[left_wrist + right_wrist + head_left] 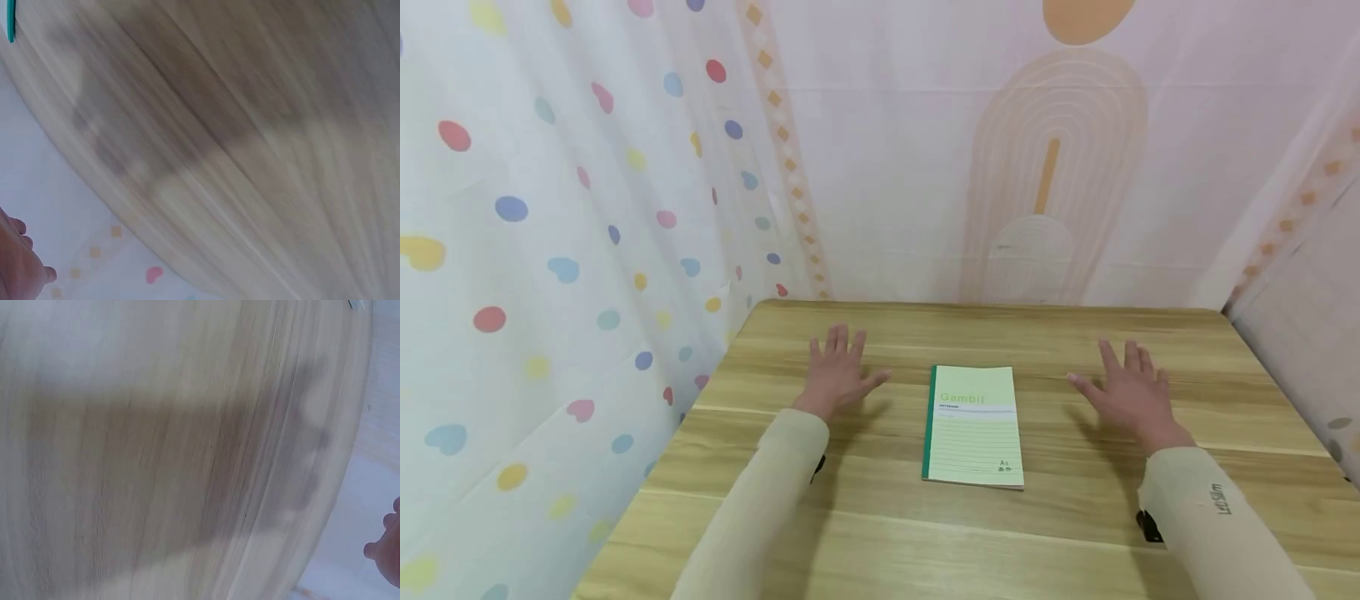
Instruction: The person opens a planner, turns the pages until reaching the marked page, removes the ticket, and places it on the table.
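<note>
A pale green notebook with a dark green spine lies closed on the wooden table, its cover reading "Gambit". To its left, my left hand hovers over the table with fingers spread, holding nothing. On the other side, my right hand is likewise spread and apart from the notebook. The left wrist view catches the notebook's green edge at its top corner and part of the left hand at lower left. In the right wrist view, a bit of the right hand shows at the right edge.
The wood-grain table reaches back to a pale patterned curtain. Another curtain with coloured dots and hearts hangs along the left side. Dark shadows of the hands fall on the tabletop.
</note>
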Tool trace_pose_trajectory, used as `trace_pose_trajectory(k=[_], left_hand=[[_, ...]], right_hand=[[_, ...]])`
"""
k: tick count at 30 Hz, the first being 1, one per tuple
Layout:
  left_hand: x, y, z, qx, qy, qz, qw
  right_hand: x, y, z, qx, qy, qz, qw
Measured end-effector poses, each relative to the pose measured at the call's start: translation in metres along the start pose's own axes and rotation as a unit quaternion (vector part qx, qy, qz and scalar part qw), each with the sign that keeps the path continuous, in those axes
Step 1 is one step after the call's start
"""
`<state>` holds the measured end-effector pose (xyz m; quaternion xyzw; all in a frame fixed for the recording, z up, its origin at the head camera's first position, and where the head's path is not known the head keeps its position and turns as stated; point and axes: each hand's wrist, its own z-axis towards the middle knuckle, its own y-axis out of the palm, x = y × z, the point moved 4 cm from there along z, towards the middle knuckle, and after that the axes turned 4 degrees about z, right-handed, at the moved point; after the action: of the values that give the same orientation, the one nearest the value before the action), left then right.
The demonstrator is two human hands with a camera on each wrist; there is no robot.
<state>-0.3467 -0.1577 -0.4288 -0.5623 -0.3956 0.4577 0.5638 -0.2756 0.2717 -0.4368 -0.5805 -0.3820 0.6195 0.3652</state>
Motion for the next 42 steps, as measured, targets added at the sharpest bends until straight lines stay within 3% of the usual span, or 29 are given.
trace_pose_trajectory(k=[10, 20, 34, 42], left_hand=[[0.028, -0.006, 0.004, -0.003, 0.031, -0.028, 0.9991], [0.044, -0.004, 0.006, -0.024, 0.048, -0.065, 0.9964], [0.055, 0.006, 0.002, -0.075, 0.073, -0.155, 0.9824], [0.060, 0.016, 0.002, -0.101, 0.086, -0.183, 0.9741]], right_hand=[[-0.014, 0.002, 0.002, 0.004, -0.012, 0.031, 0.9995], [-0.029, 0.008, 0.003, -0.003, -0.004, 0.064, 0.9979], [-0.047, 0.024, 0.002, 0.002, -0.001, 0.142, 0.9899], [-0.055, 0.033, 0.002, -0.026, 0.014, 0.183, 0.9827]])
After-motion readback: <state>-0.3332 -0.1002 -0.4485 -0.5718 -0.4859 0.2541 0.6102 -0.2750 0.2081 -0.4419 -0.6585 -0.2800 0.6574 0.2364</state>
